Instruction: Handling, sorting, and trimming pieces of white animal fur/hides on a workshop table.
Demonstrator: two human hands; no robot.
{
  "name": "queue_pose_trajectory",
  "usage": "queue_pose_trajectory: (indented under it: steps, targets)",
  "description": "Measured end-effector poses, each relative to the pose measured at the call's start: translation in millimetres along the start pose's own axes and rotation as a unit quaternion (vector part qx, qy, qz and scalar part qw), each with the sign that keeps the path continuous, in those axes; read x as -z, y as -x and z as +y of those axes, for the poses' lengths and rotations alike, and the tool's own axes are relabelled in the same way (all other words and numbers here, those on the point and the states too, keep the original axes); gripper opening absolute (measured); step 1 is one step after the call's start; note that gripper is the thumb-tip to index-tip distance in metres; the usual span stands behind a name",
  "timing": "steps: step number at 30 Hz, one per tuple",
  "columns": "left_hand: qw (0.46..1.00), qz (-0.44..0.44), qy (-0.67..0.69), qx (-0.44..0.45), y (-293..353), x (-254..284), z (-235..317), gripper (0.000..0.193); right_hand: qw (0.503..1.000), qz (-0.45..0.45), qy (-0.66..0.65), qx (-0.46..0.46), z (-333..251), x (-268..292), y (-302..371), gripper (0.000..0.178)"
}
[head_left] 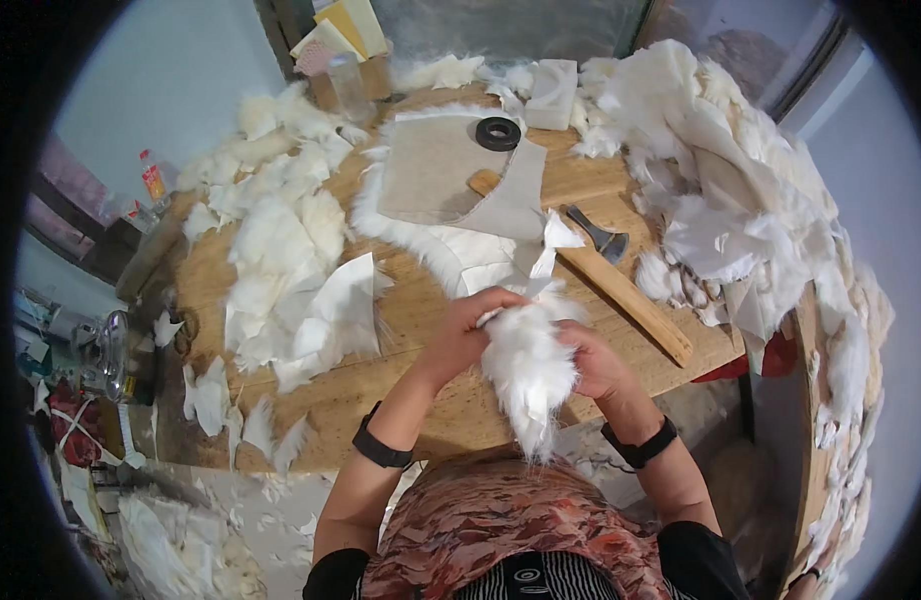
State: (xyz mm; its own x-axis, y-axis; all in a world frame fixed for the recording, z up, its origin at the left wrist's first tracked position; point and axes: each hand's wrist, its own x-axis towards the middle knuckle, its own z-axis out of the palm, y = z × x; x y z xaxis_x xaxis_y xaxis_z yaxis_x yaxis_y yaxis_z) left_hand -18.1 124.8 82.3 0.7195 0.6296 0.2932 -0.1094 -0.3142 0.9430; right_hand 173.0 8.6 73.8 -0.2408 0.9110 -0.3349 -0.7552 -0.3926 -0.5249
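Observation:
Between my hands, over the near edge of the wooden table, hangs a tufted piece of white fur (529, 372). My left hand (469, 335) is closed on its upper left side, and my right hand (593, 362) grips its right side; several fingertips are hidden by the fur. Just beyond lies a larger white pelt (436, 250) with a grey-beige pattern sheet (431, 165) on top. A black ring of tape (498, 134) rests on the sheet. A narrow white strip (556, 240) stands up near the pelt's right edge.
To the right lie a wooden bar (631, 305) and a dark-bladed tool (599, 236). White fur scraps (281, 260) cover the table's left, and a large heap of pelts (721, 180) fills the right. A clear bottle (351, 90) and a white block (553, 95) stand at the back.

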Motion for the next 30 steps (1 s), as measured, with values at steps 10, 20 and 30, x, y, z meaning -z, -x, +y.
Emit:
queue_pose_trajectory:
  steps: [10, 20, 30]
  targets:
    - [0.969, 0.012, -0.191, 0.154, -1, 8, 51, 0.006, 0.998, 0.066, -0.017, -0.001, -17, 26, 32, 0.016]
    - [0.871, 0.145, -0.429, 0.189, 43, -18, 28, 0.018, 0.835, 0.186, 0.456, 0.244, -38, 23, 43, 0.014]
    - [0.872, 0.135, -0.463, 0.089, 64, -45, -15, 0.023, 0.586, 0.056, 0.752, 0.296, 8, 20, 1, 0.020]
